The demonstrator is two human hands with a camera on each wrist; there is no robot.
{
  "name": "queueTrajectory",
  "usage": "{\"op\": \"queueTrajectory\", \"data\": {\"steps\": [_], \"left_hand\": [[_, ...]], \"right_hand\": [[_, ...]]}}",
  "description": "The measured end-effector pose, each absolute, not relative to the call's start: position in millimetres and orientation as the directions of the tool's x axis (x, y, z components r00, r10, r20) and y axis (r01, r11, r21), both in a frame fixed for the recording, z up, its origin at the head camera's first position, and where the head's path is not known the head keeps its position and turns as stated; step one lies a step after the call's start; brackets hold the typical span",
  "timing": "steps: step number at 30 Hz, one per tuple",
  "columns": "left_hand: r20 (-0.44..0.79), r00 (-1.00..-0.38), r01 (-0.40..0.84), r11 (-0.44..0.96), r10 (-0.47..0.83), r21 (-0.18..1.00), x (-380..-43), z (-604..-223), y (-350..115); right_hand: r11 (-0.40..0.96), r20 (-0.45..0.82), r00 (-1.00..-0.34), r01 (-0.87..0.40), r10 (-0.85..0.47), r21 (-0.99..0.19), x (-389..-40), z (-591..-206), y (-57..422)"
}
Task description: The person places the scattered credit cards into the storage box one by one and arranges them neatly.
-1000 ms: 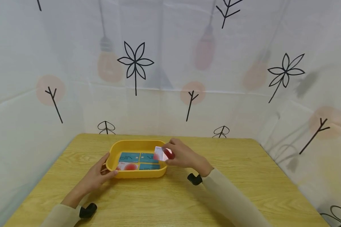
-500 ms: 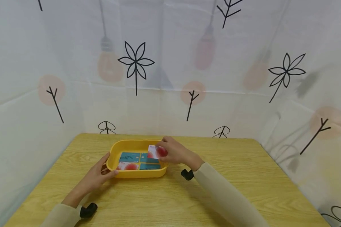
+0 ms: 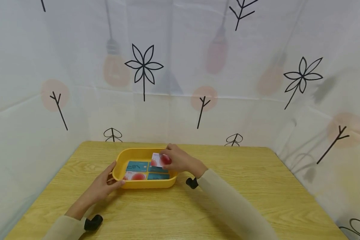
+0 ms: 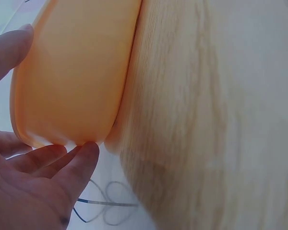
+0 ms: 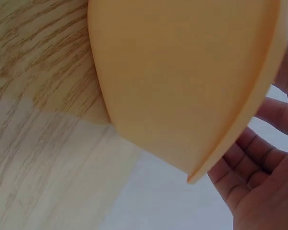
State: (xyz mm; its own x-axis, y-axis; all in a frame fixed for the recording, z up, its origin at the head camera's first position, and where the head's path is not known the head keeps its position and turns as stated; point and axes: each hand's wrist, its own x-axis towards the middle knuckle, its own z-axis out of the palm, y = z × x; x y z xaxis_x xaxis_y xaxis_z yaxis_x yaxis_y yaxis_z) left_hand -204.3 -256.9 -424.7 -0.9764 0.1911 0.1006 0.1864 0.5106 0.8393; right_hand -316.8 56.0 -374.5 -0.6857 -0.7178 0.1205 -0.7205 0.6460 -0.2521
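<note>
A yellow plastic tray [image 3: 147, 184] lies on the wooden table. My left hand [image 3: 103, 185] grips its left end, thumb at the front rim and fingers against the end wall [image 4: 77, 72]. Over the tray's right half, my right hand [image 3: 182, 161] pinches a white card with red circles [image 3: 156, 161]. Below that card, partly covered, is a teal card [image 3: 159, 170]. A teal card marked VIP [image 3: 135, 166], another teal card [image 3: 158, 177] and a white-and-red card [image 3: 135, 176] lie in the tray. In the right wrist view the tray wall [image 5: 182, 86] hides the held card.
The wooden table [image 3: 228, 200] extends to the right and in front of the tray. A white cloth [image 3: 174, 116] with plant drawings hangs behind and at both sides. Black wrist devices sit at the left wrist [image 3: 93, 222] and right wrist [image 3: 192, 183].
My right hand has moved left with the pinched card, from the tray's right edge to over its back right part. The left hand and the tray stay in place.
</note>
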Motion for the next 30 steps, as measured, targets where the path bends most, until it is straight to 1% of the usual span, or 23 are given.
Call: {"op": "queueTrajectory", "data": {"steps": [11, 17, 23, 30], "left_hand": [[0.109, -0.974, 0.195, 0.499, 0.198, 0.844, -203, -423, -257], [0.111, -0.973, 0.199, 0.490, 0.203, 0.849, -202, -423, -257], [0.111, -0.973, 0.199, 0.483, 0.205, 0.853, -203, -425, -257], [0.103, -0.973, 0.193, 0.478, 0.208, 0.857, -205, -427, -258]], "right_hand": [[0.679, 0.066, -0.706, -0.698, -0.705, -0.228, -323, -381, 43], [0.686, 0.037, -0.706, -0.698, -0.707, -0.208, -327, -386, 39], [0.700, 0.006, -0.720, -0.677, -0.694, -0.224, -328, -389, 37], [0.693, -0.009, -0.706, -0.693, -0.708, -0.199, -332, -393, 34]]}}
